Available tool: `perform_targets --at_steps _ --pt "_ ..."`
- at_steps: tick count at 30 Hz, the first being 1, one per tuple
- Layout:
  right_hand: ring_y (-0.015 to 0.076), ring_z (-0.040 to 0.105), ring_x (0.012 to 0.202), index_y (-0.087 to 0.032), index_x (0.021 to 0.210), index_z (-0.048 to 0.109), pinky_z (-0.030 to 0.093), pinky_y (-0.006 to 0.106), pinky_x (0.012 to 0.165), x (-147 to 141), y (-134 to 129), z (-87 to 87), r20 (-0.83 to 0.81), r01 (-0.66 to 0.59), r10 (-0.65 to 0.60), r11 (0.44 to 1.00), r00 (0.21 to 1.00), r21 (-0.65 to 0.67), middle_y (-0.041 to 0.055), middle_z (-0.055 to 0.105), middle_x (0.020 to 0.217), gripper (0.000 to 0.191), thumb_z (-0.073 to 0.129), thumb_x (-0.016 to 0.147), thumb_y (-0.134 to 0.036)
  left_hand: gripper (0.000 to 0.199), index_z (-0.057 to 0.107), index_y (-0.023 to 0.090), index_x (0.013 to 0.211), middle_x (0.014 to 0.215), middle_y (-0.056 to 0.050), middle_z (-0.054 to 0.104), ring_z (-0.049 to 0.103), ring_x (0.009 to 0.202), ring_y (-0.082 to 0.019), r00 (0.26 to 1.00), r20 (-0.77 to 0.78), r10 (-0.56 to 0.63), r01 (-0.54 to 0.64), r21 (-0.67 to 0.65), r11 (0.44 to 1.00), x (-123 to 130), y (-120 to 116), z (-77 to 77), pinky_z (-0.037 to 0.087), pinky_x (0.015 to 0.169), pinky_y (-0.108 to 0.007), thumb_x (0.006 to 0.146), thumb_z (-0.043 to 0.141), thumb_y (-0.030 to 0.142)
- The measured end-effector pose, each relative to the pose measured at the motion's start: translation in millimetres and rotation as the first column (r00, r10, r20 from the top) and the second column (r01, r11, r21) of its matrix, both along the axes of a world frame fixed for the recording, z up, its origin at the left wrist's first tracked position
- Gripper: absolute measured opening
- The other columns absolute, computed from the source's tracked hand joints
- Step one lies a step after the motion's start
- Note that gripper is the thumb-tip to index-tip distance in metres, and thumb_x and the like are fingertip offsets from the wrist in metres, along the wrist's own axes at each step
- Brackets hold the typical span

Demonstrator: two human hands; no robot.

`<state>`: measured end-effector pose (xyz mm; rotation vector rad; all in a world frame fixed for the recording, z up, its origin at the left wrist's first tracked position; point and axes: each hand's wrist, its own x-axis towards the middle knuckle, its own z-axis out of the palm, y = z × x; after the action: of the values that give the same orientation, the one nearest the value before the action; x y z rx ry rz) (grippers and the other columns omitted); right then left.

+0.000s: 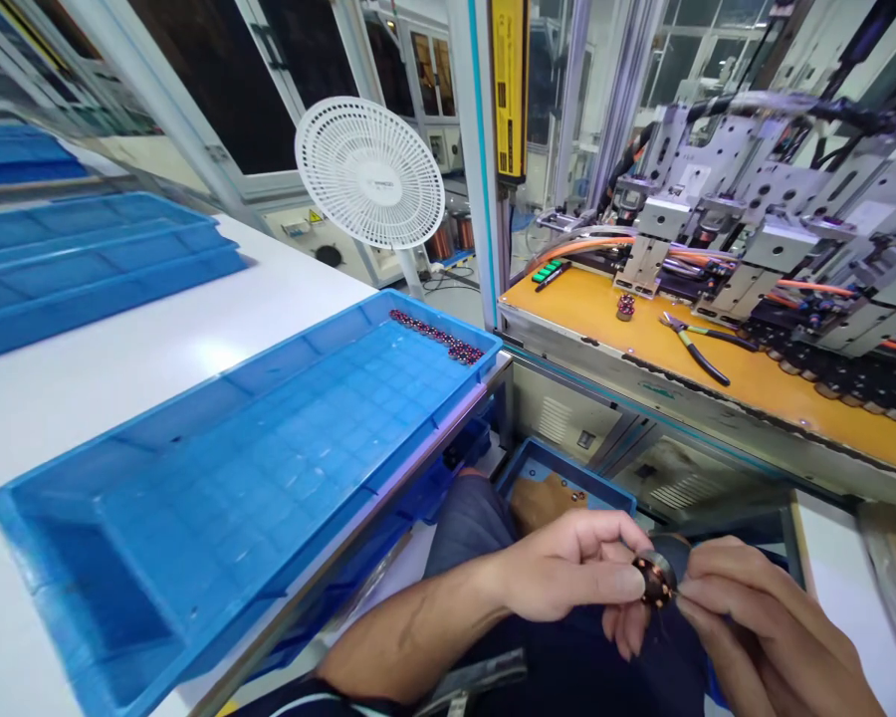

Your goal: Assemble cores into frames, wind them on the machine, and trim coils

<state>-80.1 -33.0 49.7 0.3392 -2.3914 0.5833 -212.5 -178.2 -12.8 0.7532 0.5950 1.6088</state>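
Observation:
My left hand (574,568) is closed round a small motor stator (655,580), a dark round core with copper windings, held over my lap. Its thumb presses the near side of the stator. My right hand (769,607) is at the stator's right edge, thumb and forefinger pinched on what looks like a thin copper wire end coming off it. The wire itself is mostly hidden by the fingertips.
A long blue tray (269,468) on the white table holds a row of stators (437,337) at its far end. Pliers (693,349) and a single stator (625,307) lie on the orange machine bench (567,304). A lower blue bin (604,482) stands beyond my knees.

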Motion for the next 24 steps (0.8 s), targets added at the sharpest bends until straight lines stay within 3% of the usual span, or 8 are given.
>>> perform_targets --at_steps 2,5,8,10,13,16,19,24 --pt "0.0129 0.067 0.072 -0.017 0.097 0.062 0.057 0.02 0.062 -2.5 -0.8 3.7 0.023 -0.022 0.021 0.999 0.999 0.029 0.005 0.066 0.08 0.017 0.064 0.083 -0.008 0.035 0.053 0.016 0.099 0.063 0.002 0.064 0.061 0.047 -0.008 0.995 -0.034 0.09 -0.089 0.026 0.996 0.3 -1.2 -0.4 0.044 0.047 -0.015 0.083 0.073 0.04" --pt "0.0104 0.064 0.067 -0.016 0.093 0.062 0.054 0.018 0.059 -7.6 -6.7 7.5 0.01 0.066 -0.065 0.995 0.998 -0.074 0.0041 0.064 0.076 0.013 0.06 0.085 -0.006 0.03 0.051 0.018 0.097 0.079 -0.001 0.068 0.068 0.06 -0.009 0.964 -0.057 0.26 -0.256 0.058 0.965 3.1 -1.1 0.4 0.052 0.056 -0.017 0.082 0.076 0.026" --pt "0.0079 0.06 0.064 -0.015 0.089 0.061 0.051 0.017 0.058 -11.2 -15.5 5.4 0.001 0.101 -0.103 0.973 0.995 -0.206 0.0029 0.063 0.075 0.014 0.056 0.086 -0.003 0.034 0.05 0.017 0.083 0.099 -0.003 0.066 0.071 0.074 -0.011 0.89 -0.08 0.45 -0.433 0.166 0.886 6.9 -0.2 3.9 0.057 0.069 -0.023 0.073 0.082 0.016" --pt "0.0081 0.059 0.066 -0.016 0.088 0.06 0.05 0.018 0.06 -12.1 -19.7 1.2 -0.004 0.098 -0.103 0.957 0.995 -0.272 0.0026 0.062 0.075 0.014 0.057 0.086 -0.002 0.037 0.048 0.016 0.075 0.1 -0.003 0.066 0.07 0.076 -0.011 0.815 -0.119 0.567 -0.531 0.238 0.813 8.6 0.1 7.1 0.057 0.071 -0.023 0.069 0.084 0.012" --pt "0.0094 0.058 0.068 -0.016 0.087 0.06 0.048 0.021 0.061 -12.7 -24.0 -5.5 -0.036 0.092 -0.114 0.921 0.993 -0.378 0.0013 0.06 0.074 0.014 0.058 0.086 -0.002 0.031 0.053 0.016 0.076 0.091 -0.002 0.068 0.07 0.08 -0.013 0.717 -0.195 0.67 -0.607 0.298 0.736 9.2 -0.4 10.2 0.058 0.074 -0.025 0.07 0.083 0.009" --pt "0.01 0.056 0.067 -0.017 0.085 0.061 0.047 0.022 0.061 -13.2 -28.8 -8.7 -0.041 0.102 -0.142 0.857 0.989 -0.505 0.0006 0.059 0.073 0.013 0.058 0.087 -0.004 0.028 0.065 0.02 0.092 0.094 -0.003 0.068 0.072 0.09 -0.02 0.655 -0.276 0.703 -0.624 0.326 0.71 8.3 -1.7 10.5 0.06 0.082 -0.036 0.072 0.08 0.007" --pt "0.0107 0.056 0.064 -0.017 0.077 0.062 0.045 0.022 0.057 -12.1 -33.8 -9.5 0.104 0.147 -0.104 0.707 0.989 -0.692 0.0009 0.058 0.071 0.014 0.059 0.09 -0.015 0.037 0.071 0.024 0.103 0.099 -0.003 0.067 0.072 0.096 -0.021 0.61 -0.331 0.72 -0.634 0.341 0.694 7.4 -3.4 10.7 0.059 0.087 -0.037 0.073 0.079 0.004" --pt "0.0097 0.053 0.059 -0.015 0.075 0.061 0.045 0.023 0.057 -8.1 -36.5 -17.8 0.266 0.187 0.237 0.309 0.935 -0.932 -0.0008 0.056 0.066 0.023 0.064 0.091 -0.032 0.035 0.074 0.025 0.097 0.113 -0.004 0.069 0.073 0.099 -0.019 0.638 -0.313 0.704 -0.644 0.285 0.71 6.8 -4.7 12.8 0.06 0.087 -0.031 0.073 0.077 0.0"
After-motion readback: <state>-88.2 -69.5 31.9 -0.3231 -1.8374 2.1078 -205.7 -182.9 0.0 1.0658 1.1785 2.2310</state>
